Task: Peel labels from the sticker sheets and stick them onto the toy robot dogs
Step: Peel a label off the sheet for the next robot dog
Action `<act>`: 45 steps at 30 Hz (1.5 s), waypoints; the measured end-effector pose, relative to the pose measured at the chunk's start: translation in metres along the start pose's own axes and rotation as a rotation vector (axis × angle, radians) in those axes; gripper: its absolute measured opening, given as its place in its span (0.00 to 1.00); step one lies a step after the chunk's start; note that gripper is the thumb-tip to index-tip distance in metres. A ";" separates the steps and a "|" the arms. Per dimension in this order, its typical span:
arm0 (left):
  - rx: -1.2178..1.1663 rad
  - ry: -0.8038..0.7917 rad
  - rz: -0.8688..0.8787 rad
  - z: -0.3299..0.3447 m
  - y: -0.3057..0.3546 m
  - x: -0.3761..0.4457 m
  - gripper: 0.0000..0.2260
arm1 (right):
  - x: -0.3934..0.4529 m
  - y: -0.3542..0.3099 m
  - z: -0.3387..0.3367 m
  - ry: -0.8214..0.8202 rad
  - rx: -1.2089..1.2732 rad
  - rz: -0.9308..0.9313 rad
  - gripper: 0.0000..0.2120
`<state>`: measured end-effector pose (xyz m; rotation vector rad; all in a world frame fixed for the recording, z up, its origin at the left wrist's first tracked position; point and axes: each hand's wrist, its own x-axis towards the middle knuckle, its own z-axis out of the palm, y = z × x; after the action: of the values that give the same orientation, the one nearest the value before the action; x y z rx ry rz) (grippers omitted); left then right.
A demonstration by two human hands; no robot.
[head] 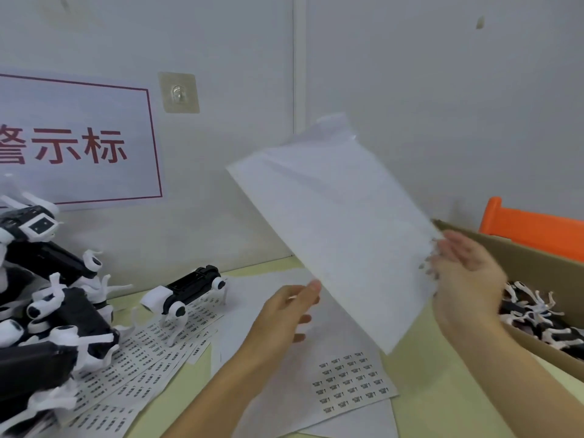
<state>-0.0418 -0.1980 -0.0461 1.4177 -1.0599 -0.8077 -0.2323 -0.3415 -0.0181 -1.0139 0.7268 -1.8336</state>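
A large white sheet (341, 222) is lifted off the table and tilted, its blank side toward me. My left hand (284, 311) pinches its lower left edge with the thumb on top. My right hand (464, 276) holds its right edge, blurred by motion. Under it lies a sticker sheet (350, 380) with several rows of small printed labels. More label sheets (151, 352) fan out at the left. One black-and-white toy robot dog (186, 290) stands on them. A pile of toy dogs (41, 298) fills the left edge.
A cardboard box (537, 267) at the right holds several more toy dogs (537, 314). An orange object (534, 226) stands behind it. The yellow-green table (448, 390) meets a white wall with a red-lettered sign (76, 143) and an adhesive hook (178, 93).
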 end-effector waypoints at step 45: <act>0.115 0.745 0.242 -0.067 0.023 0.012 0.31 | -0.015 0.009 -0.004 -0.642 -0.536 0.181 0.11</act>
<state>0.0208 -0.1834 -0.0133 1.4730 -0.6742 -0.0144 -0.2280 -0.3316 -0.0330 -1.7092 0.8794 -1.0623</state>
